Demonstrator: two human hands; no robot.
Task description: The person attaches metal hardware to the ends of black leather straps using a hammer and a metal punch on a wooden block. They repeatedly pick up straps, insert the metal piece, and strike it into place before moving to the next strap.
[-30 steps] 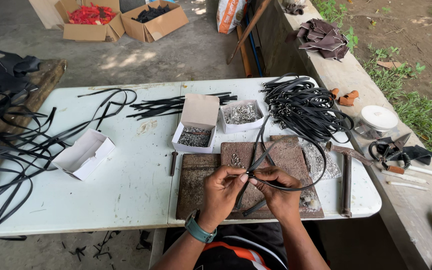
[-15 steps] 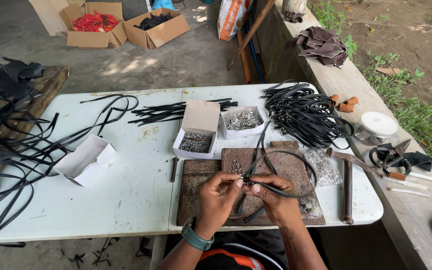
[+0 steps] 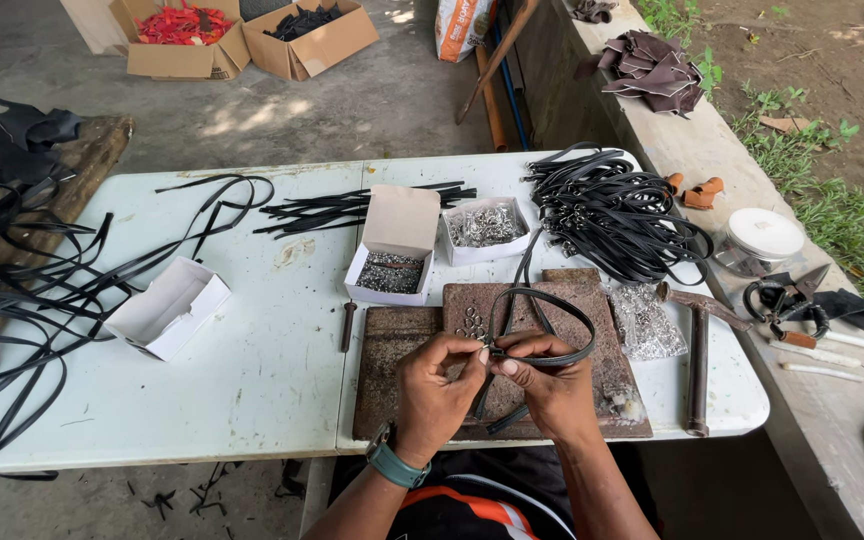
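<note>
Both hands pinch one black strap (image 3: 552, 305) over the brown board (image 3: 402, 350): left hand (image 3: 437, 385) and right hand (image 3: 547, 385) closed on it; hammer (image 3: 697, 350) beside.

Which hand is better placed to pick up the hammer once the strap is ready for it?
Right, probably. The hammer lies on the table's right side, nearer the right hand. The left hand would have to cross over the black strap both hands hold.
</note>
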